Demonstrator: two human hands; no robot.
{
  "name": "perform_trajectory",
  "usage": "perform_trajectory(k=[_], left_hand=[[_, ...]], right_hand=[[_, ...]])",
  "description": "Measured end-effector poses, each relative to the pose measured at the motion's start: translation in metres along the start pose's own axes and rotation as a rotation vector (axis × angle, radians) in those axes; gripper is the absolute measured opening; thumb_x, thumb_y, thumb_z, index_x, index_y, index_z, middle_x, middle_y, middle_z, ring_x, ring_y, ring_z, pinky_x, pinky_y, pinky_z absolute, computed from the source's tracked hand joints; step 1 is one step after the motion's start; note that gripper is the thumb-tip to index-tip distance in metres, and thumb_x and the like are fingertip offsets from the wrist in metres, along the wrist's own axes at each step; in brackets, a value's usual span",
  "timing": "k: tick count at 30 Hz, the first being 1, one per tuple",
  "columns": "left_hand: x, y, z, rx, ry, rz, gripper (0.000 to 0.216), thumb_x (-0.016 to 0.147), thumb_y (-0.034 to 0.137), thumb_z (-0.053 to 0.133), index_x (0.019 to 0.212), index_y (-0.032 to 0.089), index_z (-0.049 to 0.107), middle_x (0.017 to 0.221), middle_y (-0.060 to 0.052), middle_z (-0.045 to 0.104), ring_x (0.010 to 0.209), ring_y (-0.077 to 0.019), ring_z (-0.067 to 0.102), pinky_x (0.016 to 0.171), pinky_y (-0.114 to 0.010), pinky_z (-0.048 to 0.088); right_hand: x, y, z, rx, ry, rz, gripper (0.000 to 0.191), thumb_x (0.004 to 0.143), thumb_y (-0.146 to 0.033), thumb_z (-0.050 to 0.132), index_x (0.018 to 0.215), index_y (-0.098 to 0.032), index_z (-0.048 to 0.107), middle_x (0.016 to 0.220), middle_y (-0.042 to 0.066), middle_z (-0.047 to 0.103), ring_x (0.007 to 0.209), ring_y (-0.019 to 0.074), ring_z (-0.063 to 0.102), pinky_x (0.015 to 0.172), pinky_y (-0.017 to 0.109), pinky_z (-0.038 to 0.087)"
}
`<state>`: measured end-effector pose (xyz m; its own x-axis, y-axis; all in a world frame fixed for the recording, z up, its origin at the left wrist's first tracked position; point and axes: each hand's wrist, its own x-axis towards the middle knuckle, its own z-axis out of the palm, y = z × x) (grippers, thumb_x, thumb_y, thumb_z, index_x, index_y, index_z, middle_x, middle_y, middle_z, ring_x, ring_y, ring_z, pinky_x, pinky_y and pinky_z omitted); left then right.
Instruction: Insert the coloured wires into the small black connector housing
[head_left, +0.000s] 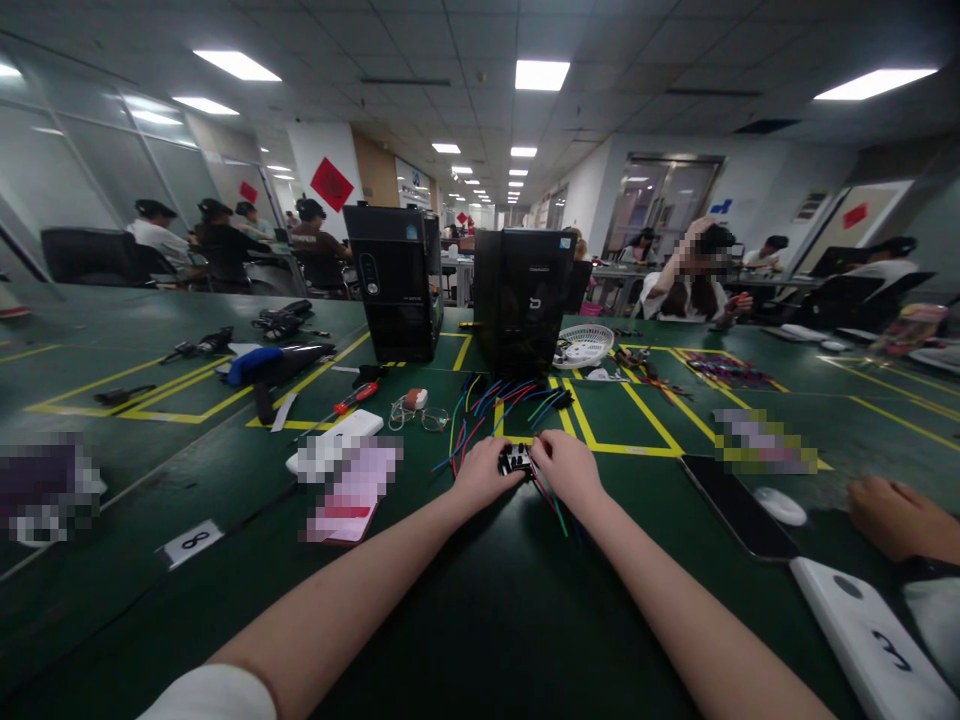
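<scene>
Both my hands meet over the green table (480,600) around a small black connector block (515,459). My left hand (482,478) is curled with its fingers pinching the block's left side. My right hand (566,468) is closed over its right side, where thin red, green and blue wires (553,500) trail out beneath the palm. A loose fan of coloured jumper wires (501,400) lies just beyond my fingers.
Two black computer towers (395,280) (523,298) stand behind the wires. Glasses (420,413), a red-handled screwdriver (352,398) and a white box (337,440) lie left. A dark tablet (739,505), a white mouse (780,505) and another person's hand (900,518) are right. A white basket (585,345) sits further back.
</scene>
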<state>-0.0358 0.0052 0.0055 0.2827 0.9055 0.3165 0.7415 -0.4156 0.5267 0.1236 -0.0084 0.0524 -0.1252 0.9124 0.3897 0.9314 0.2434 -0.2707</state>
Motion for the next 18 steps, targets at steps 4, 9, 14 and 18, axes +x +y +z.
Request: perform_trajectory(k=[4,9,14,18], left_hand=[[0.000,-0.001,0.002,-0.002,0.002,0.011,0.046,0.070,0.038,0.068,0.109,0.020,0.053,0.106,-0.007,0.058,0.103,-0.0248,0.053,0.089,-0.037,0.042],[-0.001,-0.002,0.002,0.003,0.001,0.020,0.045,0.071,0.038,0.068,0.109,0.020,0.053,0.105,-0.007,0.058,0.102,-0.0250,0.054,0.088,-0.037,0.042],[-0.001,-0.001,0.002,0.005,-0.005,0.010,0.047,0.072,0.037,0.066,0.113,0.020,0.052,0.109,-0.007,0.059,0.105,-0.0258,0.053,0.092,-0.038,0.041],[-0.002,0.001,0.003,-0.025,-0.009,0.024,0.064,0.074,0.028,0.060,0.132,0.019,0.036,0.123,-0.010,0.054,0.113,-0.0258,0.050,0.097,-0.039,0.037]], right_hand=[[0.005,0.017,0.008,0.059,-0.153,0.043,0.032,0.085,-0.033,0.044,0.058,-0.018,0.053,0.058,0.000,0.053,0.054,0.0113,0.044,0.050,0.024,0.023],[0.005,0.025,0.017,0.041,-0.170,0.047,0.037,0.085,-0.043,0.044,0.059,-0.019,0.053,0.060,0.002,0.054,0.056,0.0133,0.048,0.052,0.024,0.027],[0.000,0.020,0.015,0.131,-0.082,-0.090,0.023,0.084,-0.037,0.049,0.089,-0.017,0.059,0.088,0.006,0.059,0.082,0.0173,0.055,0.073,0.028,0.041],[-0.007,0.010,0.022,0.238,-0.080,-0.314,0.038,0.079,-0.029,0.054,0.116,-0.018,0.052,0.122,0.011,0.050,0.114,0.0209,0.046,0.097,0.037,0.035]])
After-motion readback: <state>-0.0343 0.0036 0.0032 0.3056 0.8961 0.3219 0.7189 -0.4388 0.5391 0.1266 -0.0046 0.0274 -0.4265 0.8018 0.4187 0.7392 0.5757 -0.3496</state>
